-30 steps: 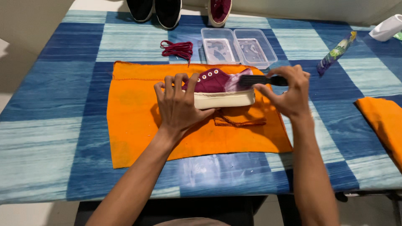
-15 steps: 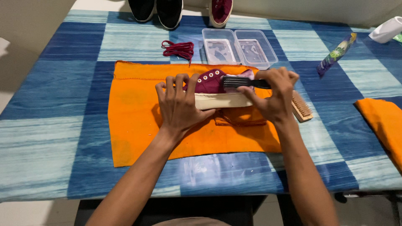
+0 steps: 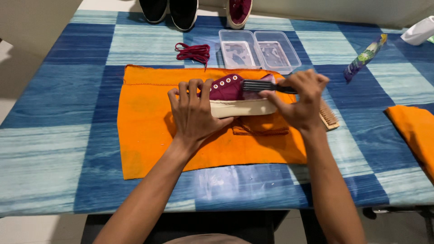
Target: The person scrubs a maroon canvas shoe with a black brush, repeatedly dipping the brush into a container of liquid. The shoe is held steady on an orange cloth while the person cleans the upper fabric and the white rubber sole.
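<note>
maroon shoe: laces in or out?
Out. The shoe shows bare eyelets, and a bundle of maroon laces lies apart on the table.

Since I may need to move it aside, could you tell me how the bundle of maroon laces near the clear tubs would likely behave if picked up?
The maroon laces lie in a loose coil, so they would probably hang floppy and partly unravel. They look thin, so likely very light. Lying flat on the table, they are unlikely to roll.
</note>
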